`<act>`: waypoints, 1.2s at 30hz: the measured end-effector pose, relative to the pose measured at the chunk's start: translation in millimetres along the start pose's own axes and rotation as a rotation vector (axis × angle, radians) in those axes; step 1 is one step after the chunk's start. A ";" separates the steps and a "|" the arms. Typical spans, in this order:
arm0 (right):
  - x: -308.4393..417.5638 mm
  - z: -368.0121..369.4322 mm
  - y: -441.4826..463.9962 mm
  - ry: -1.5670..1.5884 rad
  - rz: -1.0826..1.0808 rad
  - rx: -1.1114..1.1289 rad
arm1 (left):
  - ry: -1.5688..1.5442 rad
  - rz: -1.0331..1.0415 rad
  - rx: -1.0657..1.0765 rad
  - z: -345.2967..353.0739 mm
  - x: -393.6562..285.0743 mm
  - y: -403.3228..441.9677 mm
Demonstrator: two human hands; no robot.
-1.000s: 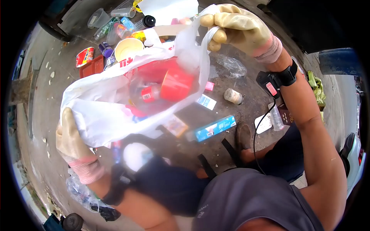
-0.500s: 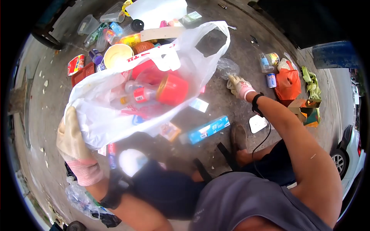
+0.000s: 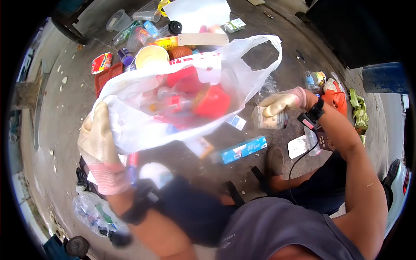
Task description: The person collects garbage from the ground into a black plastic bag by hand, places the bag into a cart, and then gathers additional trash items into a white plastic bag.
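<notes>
My left hand (image 3: pixel 100 138), in a cream work glove, grips the near-left rim of a white plastic bag (image 3: pixel 130 134) and holds it spread. Through its film show a red container (image 3: pixel 211 100) and a clear plastic bottle (image 3: pixel 177 103) with a red label. My right hand (image 3: pixel 282 103), gloved too, is closed on a clear plastic tub (image 3: pixel 272 120) just right of the bag. Under it on the ground lie a blue carton (image 3: pixel 243 149) and a small white-and-blue card (image 3: pixel 236 122).
Behind the bag lie a cream paper tub (image 3: pixel 151 56), a red-labelled cup (image 3: pixel 102 63) and a red tray (image 3: pixel 107 77). An orange bag (image 3: pixel 336 99) sits at the right. At lower left is a clear bag of plastic (image 3: pixel 93 212). My shoe (image 3: pixel 275 160) is near the carton.
My right hand has come back nearer to me and now holds the clear tub. The view has shifted, so the bag and the ground items sit further right. My left hand keeps its grip.
</notes>
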State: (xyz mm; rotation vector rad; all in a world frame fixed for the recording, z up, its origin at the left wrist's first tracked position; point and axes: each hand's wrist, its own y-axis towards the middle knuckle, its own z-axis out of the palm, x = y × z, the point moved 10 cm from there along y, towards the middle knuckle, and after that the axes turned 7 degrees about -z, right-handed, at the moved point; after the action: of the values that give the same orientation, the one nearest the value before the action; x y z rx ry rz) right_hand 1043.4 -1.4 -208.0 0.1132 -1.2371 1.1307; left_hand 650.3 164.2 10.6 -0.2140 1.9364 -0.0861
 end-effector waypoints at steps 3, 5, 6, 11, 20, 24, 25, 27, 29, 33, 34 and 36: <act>85.9 49.8 -1.6 -0.295 -0.004 0.131 | -0.006 0.111 0.027 -3.8 1.0 -1.8; 156.5 78.3 1.0 -0.449 -0.241 0.097 | -0.063 0.042 -0.009 0.8 2.6 3.0; 179.2 83.9 3.3 -0.533 -0.218 0.063 | -0.098 0.010 -0.026 2.4 2.3 2.9; 255.4 107.1 66.1 -0.527 -0.569 0.024 | -0.106 0.012 -0.021 11.6 -9.8 -7.8; 229.2 59.8 130.7 -0.715 -0.226 -0.472 | -0.195 0.023 -0.073 13.8 -10.6 -7.6; 224.5 55.4 46.5 -0.750 -0.367 -0.572 | -0.154 0.070 -0.079 9.9 -16.2 -8.7; 214.5 57.9 11.1 -0.639 -0.109 -0.609 | 0.440 0.462 -0.034 11.3 -31.3 -9.9; 171.7 43.1 -37.4 -0.427 0.030 -0.576 | 0.558 0.693 -0.110 0.5 -18.7 -11.8; 118.8 19.2 -81.0 -0.247 0.158 -0.498 | 0.466 0.580 -0.034 -11.9 -5.0 0.4; 2.9 -46.9 -147.7 0.397 0.057 -0.287 | 0.744 0.775 -0.058 1.4 -14.0 -11.5; -31.3 -68.5 -165.3 0.426 0.081 -0.323 | 0.766 0.790 -0.056 4.0 -15.0 -12.5; -117.5 -110.6 -221.7 -0.113 0.559 -0.706 | 0.801 0.825 -0.045 3.8 -14.6 -8.9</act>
State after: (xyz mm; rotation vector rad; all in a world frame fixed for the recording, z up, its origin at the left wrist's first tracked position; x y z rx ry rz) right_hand 1291.6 -114.6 -236.4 -0.7491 -1.7638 1.0898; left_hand 660.0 158.4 24.1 0.6998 2.6634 0.4865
